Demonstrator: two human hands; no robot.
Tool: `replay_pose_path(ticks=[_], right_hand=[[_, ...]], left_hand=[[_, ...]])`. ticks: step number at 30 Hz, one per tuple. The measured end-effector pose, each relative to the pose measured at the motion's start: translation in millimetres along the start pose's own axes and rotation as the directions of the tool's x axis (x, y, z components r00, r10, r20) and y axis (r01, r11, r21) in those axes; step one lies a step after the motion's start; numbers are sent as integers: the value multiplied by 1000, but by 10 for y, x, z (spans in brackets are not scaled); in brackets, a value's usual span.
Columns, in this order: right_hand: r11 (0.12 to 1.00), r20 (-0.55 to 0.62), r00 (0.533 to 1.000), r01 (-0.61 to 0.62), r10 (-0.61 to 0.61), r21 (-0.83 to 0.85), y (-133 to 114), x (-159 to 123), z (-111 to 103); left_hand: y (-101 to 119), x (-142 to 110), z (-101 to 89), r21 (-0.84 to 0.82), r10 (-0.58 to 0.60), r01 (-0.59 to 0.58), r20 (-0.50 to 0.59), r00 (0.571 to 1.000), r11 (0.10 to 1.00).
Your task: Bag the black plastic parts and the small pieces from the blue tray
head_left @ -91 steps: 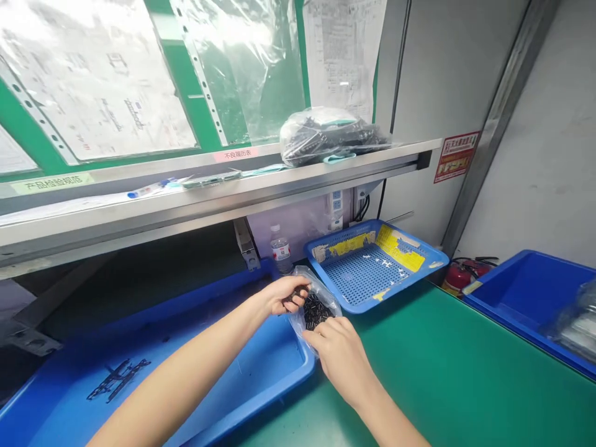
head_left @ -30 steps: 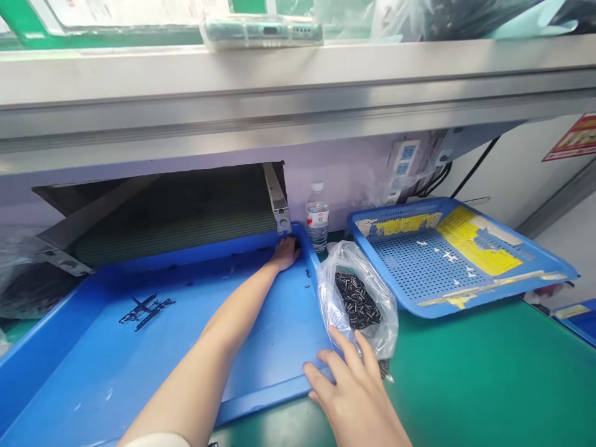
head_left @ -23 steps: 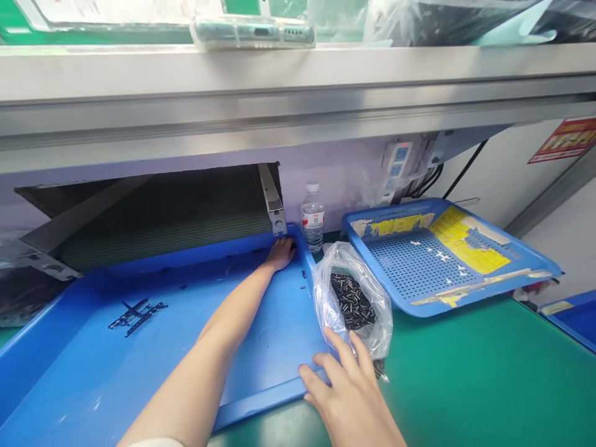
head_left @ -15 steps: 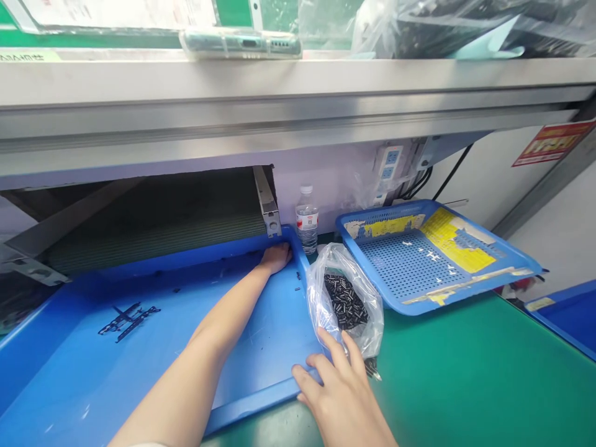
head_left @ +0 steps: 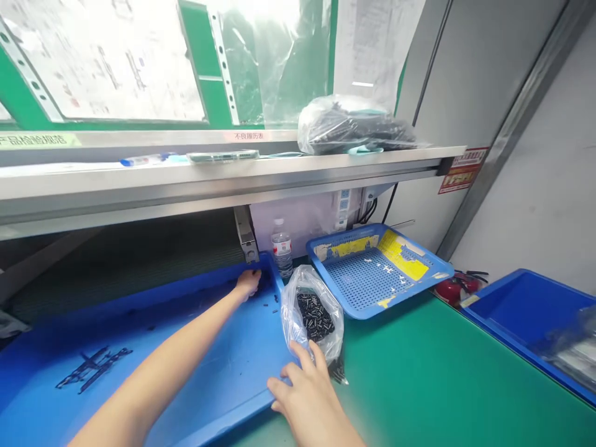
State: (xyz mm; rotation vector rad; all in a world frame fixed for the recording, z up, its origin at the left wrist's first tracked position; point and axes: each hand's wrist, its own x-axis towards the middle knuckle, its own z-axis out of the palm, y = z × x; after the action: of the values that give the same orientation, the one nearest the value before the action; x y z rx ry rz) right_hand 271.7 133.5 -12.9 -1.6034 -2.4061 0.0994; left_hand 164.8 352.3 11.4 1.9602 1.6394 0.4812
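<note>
Reaching into the far corner of the blue tray, left hand lay curled, grip unclear. Right hand rested open-fingered against the clear bag of black parts beside the tray.

We see two bare forearms with no sleeve, glove, watch or ring on either. Our left hand is small and slim, its fingers short from this angle, at the far corner of the large shallow blue plastic tray. Our right hand, at that tray's near right corner, shows its back, with long slender fingers and short, plain nails. Both wrists are narrow and unmarked.
</note>
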Motion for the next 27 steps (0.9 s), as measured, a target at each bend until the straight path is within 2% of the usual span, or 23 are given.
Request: replay_pose_path(ticks=[3, 6, 9, 12, 16, 22, 27], right_hand=[[1000, 0, 1000, -8, 8, 21, -12, -6, -35], [1000, -29, 999, -17, 17, 26, -32, -29, -91], [999, -57, 998, -28, 29, 19, -54, -56, -147], [1000, -52, 998, -19, 19, 11, -60, -68, -167], [1000, -70, 998, -10, 11, 11, -45, -61, -133], [1000, -87, 996, -6, 8, 19, -30, -53, -93], [1000, -64, 998, 11, -10, 27, -17, -49, -77]], left_hand=[[254, -276, -129, -200, -54, 81, 136, 989, 976], [587, -546, -116, -306, -49, 139, 284, 958, 942], [890, -713, -3, -302, -55, 188, 400, 915, 935], [1077, -759, 95, -250, -64, 193, 446, 893, 949], [1143, -716, 190, -152, -41, 119, 441, 897, 981], [1036, -554, 302, 46, 63, -86, 381, 922, 995], [920, -392, 291, 210, 132, -252, 462, 877, 945]])
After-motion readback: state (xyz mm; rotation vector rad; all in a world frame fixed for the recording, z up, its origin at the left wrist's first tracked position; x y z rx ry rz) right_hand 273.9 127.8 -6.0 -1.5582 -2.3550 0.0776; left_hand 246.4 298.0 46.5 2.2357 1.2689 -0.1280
